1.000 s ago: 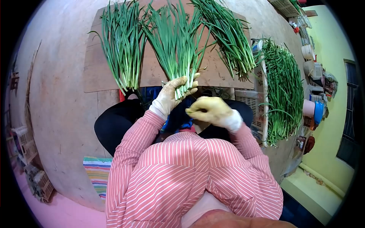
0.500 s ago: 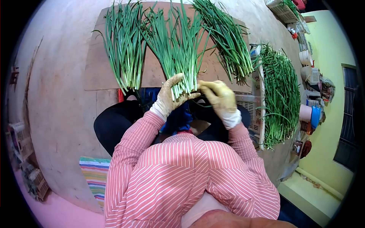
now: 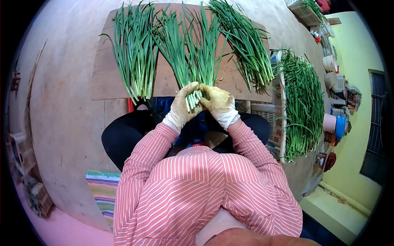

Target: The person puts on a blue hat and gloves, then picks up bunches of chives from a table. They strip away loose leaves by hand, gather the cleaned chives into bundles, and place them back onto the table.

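Both my hands wear pale, yellow-stained gloves. They meet around the white stem ends of a bunch of garlic chives (image 3: 196,57), whose green leaves spread away from me over a brown board. My left hand (image 3: 183,104) wraps the stems from the left, thumb on top. On the right side of the same stems, my right hand (image 3: 219,103) is closed with its fingertips close to the left thumb. The cut white ends stick out between the two hands. Fingers beneath the bunch are hidden.
On the brown board (image 3: 111,82) lie a left pile of chives (image 3: 137,61) and a right pile of chives (image 3: 246,45). To the right stands a crate (image 3: 283,110) heaped with chives (image 3: 301,106). A striped mat (image 3: 102,192) lies at lower left. Tubs and baskets line the wall.
My right hand has moved left from beside the bunch and closed on the stems. My left hand has curled further around them.
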{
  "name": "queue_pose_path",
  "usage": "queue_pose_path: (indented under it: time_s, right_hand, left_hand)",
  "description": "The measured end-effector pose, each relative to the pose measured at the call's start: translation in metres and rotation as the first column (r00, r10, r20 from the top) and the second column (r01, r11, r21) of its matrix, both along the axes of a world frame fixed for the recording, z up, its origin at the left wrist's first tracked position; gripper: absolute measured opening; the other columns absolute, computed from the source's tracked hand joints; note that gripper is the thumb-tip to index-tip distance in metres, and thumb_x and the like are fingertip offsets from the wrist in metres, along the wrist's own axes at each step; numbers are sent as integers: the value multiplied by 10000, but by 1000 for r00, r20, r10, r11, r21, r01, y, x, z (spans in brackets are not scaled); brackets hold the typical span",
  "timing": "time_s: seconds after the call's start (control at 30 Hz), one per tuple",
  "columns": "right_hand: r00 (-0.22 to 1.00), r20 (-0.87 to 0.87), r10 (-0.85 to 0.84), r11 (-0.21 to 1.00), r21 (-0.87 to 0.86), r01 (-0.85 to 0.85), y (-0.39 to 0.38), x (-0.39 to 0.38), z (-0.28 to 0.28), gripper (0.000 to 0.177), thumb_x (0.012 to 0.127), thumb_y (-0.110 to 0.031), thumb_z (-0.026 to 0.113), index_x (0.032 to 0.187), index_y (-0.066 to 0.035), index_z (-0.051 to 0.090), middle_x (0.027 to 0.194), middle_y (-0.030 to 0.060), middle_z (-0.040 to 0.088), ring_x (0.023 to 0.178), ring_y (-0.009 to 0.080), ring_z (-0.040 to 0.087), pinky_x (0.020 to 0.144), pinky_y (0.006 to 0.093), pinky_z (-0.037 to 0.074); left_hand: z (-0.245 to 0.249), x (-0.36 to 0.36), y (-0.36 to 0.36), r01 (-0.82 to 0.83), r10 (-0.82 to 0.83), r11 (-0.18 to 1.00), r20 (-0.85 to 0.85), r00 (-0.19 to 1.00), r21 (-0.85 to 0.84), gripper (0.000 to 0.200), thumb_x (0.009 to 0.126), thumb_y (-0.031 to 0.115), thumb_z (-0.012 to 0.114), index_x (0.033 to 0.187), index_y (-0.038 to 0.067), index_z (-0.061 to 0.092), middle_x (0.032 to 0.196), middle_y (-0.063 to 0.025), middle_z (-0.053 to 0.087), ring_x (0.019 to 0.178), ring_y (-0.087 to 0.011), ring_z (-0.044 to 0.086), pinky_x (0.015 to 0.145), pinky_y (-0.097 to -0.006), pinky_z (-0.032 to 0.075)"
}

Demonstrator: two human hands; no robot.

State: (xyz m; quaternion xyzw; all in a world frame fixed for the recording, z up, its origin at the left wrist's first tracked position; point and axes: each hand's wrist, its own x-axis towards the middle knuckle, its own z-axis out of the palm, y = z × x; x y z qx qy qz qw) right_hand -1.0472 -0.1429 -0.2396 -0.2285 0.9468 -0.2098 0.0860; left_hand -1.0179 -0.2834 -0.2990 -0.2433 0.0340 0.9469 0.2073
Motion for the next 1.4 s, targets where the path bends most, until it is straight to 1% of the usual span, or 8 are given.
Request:
queue_pose_path:
  time_s: [0.43, 0.57, 0.73, 1.03, 1.1, 1.17, 1.23, 1.4]
  right_hand:
    - [756, 590, -284, 828, -247, 504, 14, -6, -26, 234, 846, -237, 705, 960, -33, 686, 709, 78, 678, 600, 131, 636, 573, 273, 498]
    - [868, 366, -335, 883, -199, 425, 11, 3, -22, 222, 836, -280, 674, 936, -83, 691, 857, 122, 690, 789, 275, 672, 718, 360, 512]
    - [920, 227, -318, 913, -186, 362, 6, 7, -13, 316, 824, -307, 720, 1010, -55, 679, 840, 124, 703, 747, 222, 689, 697, 317, 523]
    - [694, 673, -254, 784, -277, 556, 9, -5, -20, 219, 828, -237, 711, 882, -25, 694, 722, 96, 691, 651, 156, 672, 621, 321, 535]
    - [723, 649, -236, 710, -393, 584, 9, 2, -26, 216, 828, -244, 710, 891, -39, 690, 739, 118, 692, 681, 177, 682, 645, 329, 536]
    - [965, 69, -254, 865, -430, 258, 7, 8, -33, 300, 835, -266, 675, 1097, -121, 661, 873, 182, 671, 763, 302, 671, 676, 387, 522]
    - [962, -112, -247, 948, -235, 216, 4, 13, -38, 407, 851, -259, 636, 1230, -117, 585, 826, 172, 648, 734, 336, 644, 645, 423, 501]
    - [976, -96, -197, 979, -74, 191, -2, 13, -38, 433, 864, -240, 592, 1244, -37, 544, 780, 156, 644, 728, 335, 642, 628, 442, 488]
  left_hand:
    - [-12, 3, 4, 28, -32, 998, -75, 997, -63, 314, 932, 261, 532, 1138, 33, 602, 1015, -133, 666, 840, -288, 676, 724, -474, 581]
    - [-21, 2, 2, 58, -62, 997, -72, 995, -60, 303, 925, 256, 550, 1124, 35, 604, 1018, -130, 666, 819, -281, 677, 721, -464, 578]
    - [1, 2, 4, 41, -43, 992, -11, 999, -118, 257, 914, 247, 579, 1070, 48, 626, 915, -99, 682, 769, -233, 681, 666, -436, 586]
    - [-4, 6, -3, 102, -109, 986, -46, 993, -131, 257, 940, 280, 532, 1079, 79, 610, 840, -83, 683, 658, -220, 678, 682, -446, 592]
    - [-5, 4, -2, 79, -90, 983, -59, 994, -163, 265, 941, 284, 528, 1083, 77, 612, 839, -78, 676, 651, -208, 669, 661, -395, 593]
    - [-3, 0, 0, 30, -29, 993, 6, 1000, -117, 277, 940, 287, 533, 1082, 64, 614, 831, -75, 670, 659, -191, 655, 616, -324, 580]
    - [-12, -2, 1, 20, -17, 998, 45, 999, -64, 267, 929, 273, 557, 1039, 40, 629, 841, -58, 666, 703, -159, 632, 572, -263, 545]
    - [11, 1, 5, 6, 4, 984, 58, 998, -177, 138, 901, 233, 613, 965, 113, 639, 829, 12, 645, 708, -127, 618, 574, -252, 517]
